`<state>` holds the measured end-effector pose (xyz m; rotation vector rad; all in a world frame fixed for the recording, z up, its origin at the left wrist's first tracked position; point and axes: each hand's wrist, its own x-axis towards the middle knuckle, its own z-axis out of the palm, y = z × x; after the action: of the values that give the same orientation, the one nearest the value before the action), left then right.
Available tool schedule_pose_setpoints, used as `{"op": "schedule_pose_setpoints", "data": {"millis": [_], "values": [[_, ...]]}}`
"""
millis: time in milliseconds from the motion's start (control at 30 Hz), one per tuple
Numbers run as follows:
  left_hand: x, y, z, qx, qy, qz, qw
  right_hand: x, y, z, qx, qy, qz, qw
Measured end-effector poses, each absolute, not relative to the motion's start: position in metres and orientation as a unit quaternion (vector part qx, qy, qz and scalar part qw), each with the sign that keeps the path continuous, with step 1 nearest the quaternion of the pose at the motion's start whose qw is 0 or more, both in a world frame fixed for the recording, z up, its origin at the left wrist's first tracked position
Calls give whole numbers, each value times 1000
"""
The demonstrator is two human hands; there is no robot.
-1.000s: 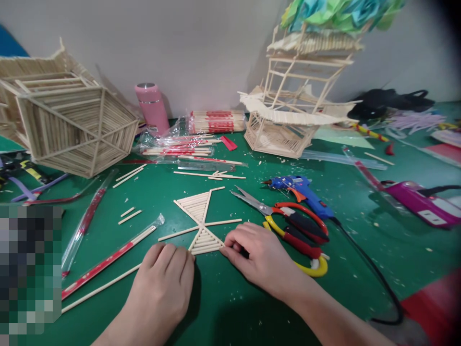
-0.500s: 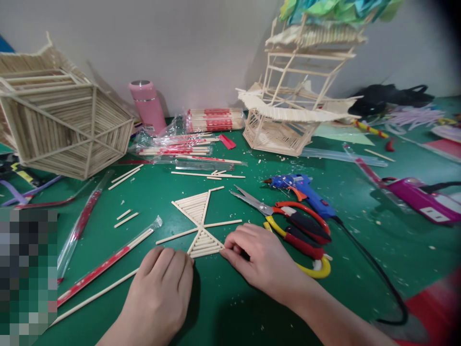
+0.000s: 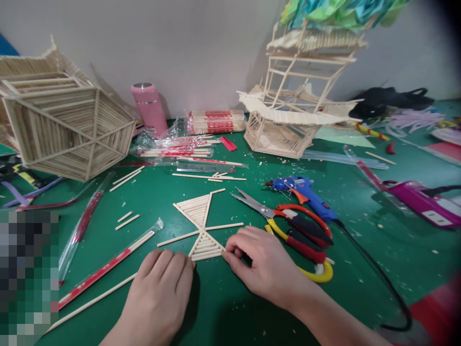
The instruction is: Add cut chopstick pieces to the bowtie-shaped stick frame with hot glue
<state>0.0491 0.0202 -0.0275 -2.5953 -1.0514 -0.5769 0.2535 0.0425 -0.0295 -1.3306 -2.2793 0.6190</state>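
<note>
Flat on the green table lies a stick frame (image 3: 202,229) of crossed wooden sticks, with two opposite wedges filled by rows of shorter sticks. My left hand (image 3: 160,283) is closed at the lower wedge's left corner, its fingertips mostly hidden behind the knuckles. At the right corner, my right hand (image 3: 257,259) pinches the frame's edge between thumb and forefinger. A long loose stick (image 3: 97,300) runs out from beside my left hand. Right of the frame rest scissors (image 3: 266,210) with red and black handles, beside a tool with yellow and red handles (image 3: 306,245).
A blue glue gun (image 3: 302,190) with a black cord lies beyond the scissors. Two stick models, a hexagonal one (image 3: 91,139) and a tiered one (image 3: 277,115), stand at the back. Between them are a pink bottle (image 3: 149,108) and packaged sticks (image 3: 216,121).
The whole view has shifted down slightly. Both hands keep their places at the lower wedge's corners, and the frame lies as before.
</note>
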Motion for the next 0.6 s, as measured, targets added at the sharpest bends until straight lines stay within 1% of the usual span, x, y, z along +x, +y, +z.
{"op": "schedule_pose_setpoints", "data": {"millis": [200,600], "values": [[47,19,-28,-898,-363,-198,151,250,44,-28,-490,-818,211,217],[47,21,-28,-885,-400,-206,121,250,46,-30,-488,-819,208,220]]}}
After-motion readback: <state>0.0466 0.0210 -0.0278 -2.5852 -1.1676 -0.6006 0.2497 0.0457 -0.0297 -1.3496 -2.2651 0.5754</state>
